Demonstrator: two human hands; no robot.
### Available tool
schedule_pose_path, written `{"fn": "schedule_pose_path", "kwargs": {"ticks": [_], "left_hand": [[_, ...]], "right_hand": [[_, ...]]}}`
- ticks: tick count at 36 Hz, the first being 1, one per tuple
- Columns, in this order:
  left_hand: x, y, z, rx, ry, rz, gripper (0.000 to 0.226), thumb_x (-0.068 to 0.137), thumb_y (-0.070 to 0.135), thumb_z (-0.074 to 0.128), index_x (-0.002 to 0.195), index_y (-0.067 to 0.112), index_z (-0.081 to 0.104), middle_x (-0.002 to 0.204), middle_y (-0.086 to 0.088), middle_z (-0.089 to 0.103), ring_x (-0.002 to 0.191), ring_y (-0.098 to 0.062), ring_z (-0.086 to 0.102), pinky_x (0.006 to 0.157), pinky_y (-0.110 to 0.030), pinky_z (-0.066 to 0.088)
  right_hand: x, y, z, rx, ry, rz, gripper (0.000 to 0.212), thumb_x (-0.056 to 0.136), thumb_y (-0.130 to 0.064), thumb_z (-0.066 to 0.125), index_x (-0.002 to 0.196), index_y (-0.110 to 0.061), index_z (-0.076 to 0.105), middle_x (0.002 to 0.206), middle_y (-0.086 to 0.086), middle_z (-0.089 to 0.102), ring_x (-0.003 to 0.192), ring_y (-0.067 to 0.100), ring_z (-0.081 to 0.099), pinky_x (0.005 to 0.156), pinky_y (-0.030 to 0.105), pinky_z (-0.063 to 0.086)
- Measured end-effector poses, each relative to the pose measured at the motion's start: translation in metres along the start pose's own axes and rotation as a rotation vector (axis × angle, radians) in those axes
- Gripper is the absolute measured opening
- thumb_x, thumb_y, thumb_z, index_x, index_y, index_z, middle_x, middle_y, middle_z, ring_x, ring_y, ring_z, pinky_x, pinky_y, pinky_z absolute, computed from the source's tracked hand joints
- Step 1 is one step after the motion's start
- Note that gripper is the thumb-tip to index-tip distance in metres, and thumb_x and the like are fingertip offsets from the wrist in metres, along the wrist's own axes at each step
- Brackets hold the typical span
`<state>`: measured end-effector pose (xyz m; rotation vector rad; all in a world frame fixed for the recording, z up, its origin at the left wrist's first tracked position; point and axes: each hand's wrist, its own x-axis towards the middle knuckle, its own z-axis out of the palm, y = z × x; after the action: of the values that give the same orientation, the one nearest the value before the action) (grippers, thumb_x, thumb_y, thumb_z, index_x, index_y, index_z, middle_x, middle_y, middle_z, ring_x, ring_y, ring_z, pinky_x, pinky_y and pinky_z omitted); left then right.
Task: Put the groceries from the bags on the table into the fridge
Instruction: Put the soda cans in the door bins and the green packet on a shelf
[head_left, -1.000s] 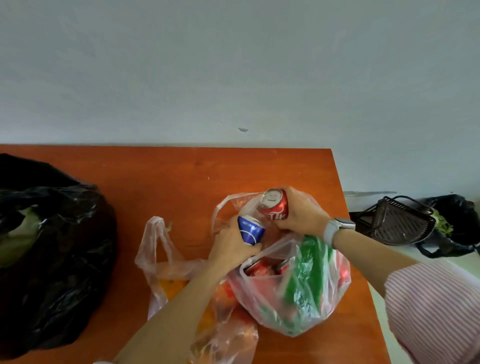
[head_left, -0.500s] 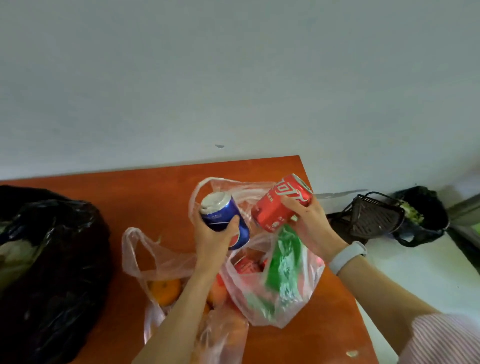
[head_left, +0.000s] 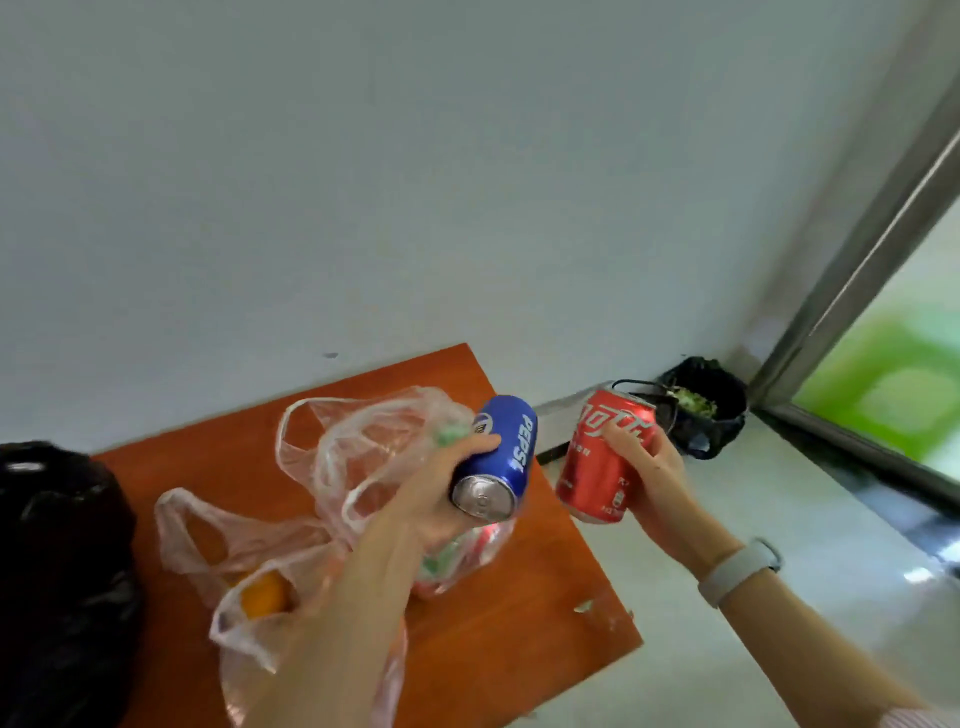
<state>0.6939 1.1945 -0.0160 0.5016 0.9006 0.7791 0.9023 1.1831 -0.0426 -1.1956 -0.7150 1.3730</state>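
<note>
We hold blue Pepsi aluminium can (head_left: 496, 460) in left hand (head_left: 431, 499), fingers curled round it, above orange wooden table (head_left: 498, 613). Red Coca-Cola can (head_left: 602, 462) off table's right edge, right hand (head_left: 657, 480) fingers wrapped round. Fridge unseen; carry both firmly, level.

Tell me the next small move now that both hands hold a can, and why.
Probably carry both cans away from the table toward the fridge, which is out of view. The left hand grips the blue can, the right hand the red can, both clear of the bag.
</note>
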Motion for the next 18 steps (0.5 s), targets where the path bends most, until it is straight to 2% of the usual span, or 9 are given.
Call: {"fn": "schedule_pose_path", "kwargs": {"ticks": [3, 5, 7, 8, 10, 12, 14, 16, 18], "left_hand": [[0.001, -0.042, 0.059, 0.325, -0.049, 0.055, 0.061, 0.064, 0.013, 0.073, 0.120, 0.013, 0.049, 0.099, -0.012, 0.063, 0.072, -0.023, 0.066, 0.059, -0.032, 0.055], [-0.001, -0.076, 0.098, 0.611, -0.051, 0.194, 0.065, 0.063, 0.014, 0.077, 0.120, 0.023, 0.047, 0.107, -0.004, 0.059, 0.082, -0.020, 0.066, 0.058, -0.029, 0.055], [-0.008, -0.112, 0.138, 0.866, -0.096, 0.313, 0.066, 0.064, 0.016, 0.079, 0.119, 0.026, 0.043, 0.111, 0.003, 0.054, 0.088, -0.018, 0.063, 0.052, -0.024, 0.052], [-0.011, -0.131, 0.157, 0.957, -0.127, 0.376, 0.064, 0.066, 0.016, 0.080, 0.117, 0.027, 0.042, 0.111, 0.004, 0.052, 0.089, -0.016, 0.062, 0.052, -0.023, 0.052], [-0.017, -0.169, 0.195, 1.113, -0.185, 0.539, 0.062, 0.063, 0.018, 0.081, 0.110, 0.030, 0.043, 0.111, 0.004, 0.049, 0.090, -0.009, 0.059, 0.063, -0.020, 0.053], [-0.025, -0.206, 0.233, 1.177, -0.277, 0.678, 0.060, 0.060, 0.019, 0.081, 0.105, 0.032, 0.043, 0.111, 0.005, 0.045, 0.093, -0.005, 0.054, 0.072, -0.013, 0.049], [-0.037, -0.242, 0.271, 1.179, -0.394, 0.709, 0.060, 0.060, 0.019, 0.081, 0.105, 0.030, 0.043, 0.108, 0.004, 0.045, 0.093, -0.008, 0.055, 0.073, -0.015, 0.050], [-0.051, -0.276, 0.310, 1.151, -0.514, 0.688, 0.063, 0.062, 0.016, 0.081, 0.108, 0.027, 0.040, 0.105, 0.006, 0.048, 0.090, -0.008, 0.058, 0.072, -0.021, 0.055], [-0.067, -0.310, 0.348, 1.110, -0.638, 0.659, 0.066, 0.063, 0.012, 0.081, 0.110, 0.027, 0.037, 0.102, 0.014, 0.048, 0.088, -0.006, 0.060, 0.071, -0.021, 0.056]], "right_hand": [[-0.050, -0.015, -0.061, -0.061, 0.083, -0.083, 0.080, 0.053, -0.037, 0.079, 0.123, -0.014, 0.048, 0.113, 0.011, 0.063, 0.098, 0.025, 0.064, 0.078, 0.039, 0.054], [-0.088, -0.023, -0.105, -0.124, 0.150, -0.138, 0.071, 0.058, -0.029, 0.083, 0.119, -0.015, 0.050, 0.109, 0.009, 0.064, 0.094, 0.022, 0.065, 0.077, 0.036, 0.053], [-0.130, -0.029, -0.149, -0.181, 0.233, -0.194, 0.053, 0.069, -0.017, 0.076, 0.115, -0.016, 0.049, 0.105, 0.007, 0.063, 0.089, 0.016, 0.064, 0.073, 0.028, 0.052], [-0.152, -0.031, -0.172, -0.208, 0.281, -0.213, 0.048, 0.073, -0.012, 0.072, 0.114, -0.016, 0.048, 0.104, 0.006, 0.062, 0.088, 0.013, 0.063, 0.070, 0.023, 0.052], [-0.198, -0.034, -0.215, -0.258, 0.373, -0.233, 0.052, 0.073, -0.010, 0.075, 0.117, -0.015, 0.047, 0.105, 0.004, 0.062, 0.087, 0.009, 0.063, 0.065, 0.017, 0.052], [-0.245, -0.037, -0.255, -0.302, 0.473, -0.248, 0.065, 0.061, -0.025, 0.082, 0.117, -0.019, 0.049, 0.105, 0.001, 0.063, 0.086, 0.006, 0.064, 0.065, 0.015, 0.051], [-0.291, -0.037, -0.291, -0.297, 0.594, -0.247, 0.069, 0.052, -0.036, 0.081, 0.112, -0.029, 0.050, 0.105, -0.003, 0.064, 0.089, 0.006, 0.065, 0.074, 0.022, 0.052], [-0.335, -0.036, -0.324, -0.284, 0.711, -0.251, 0.067, 0.057, -0.029, 0.084, 0.113, -0.031, 0.048, 0.109, -0.002, 0.063, 0.095, 0.012, 0.063, 0.084, 0.032, 0.051], [-0.378, -0.036, -0.352, -0.238, 0.819, -0.264, 0.071, 0.058, -0.028, 0.085, 0.116, -0.030, 0.046, 0.112, 0.001, 0.062, 0.099, 0.018, 0.062, 0.087, 0.038, 0.051]]}}
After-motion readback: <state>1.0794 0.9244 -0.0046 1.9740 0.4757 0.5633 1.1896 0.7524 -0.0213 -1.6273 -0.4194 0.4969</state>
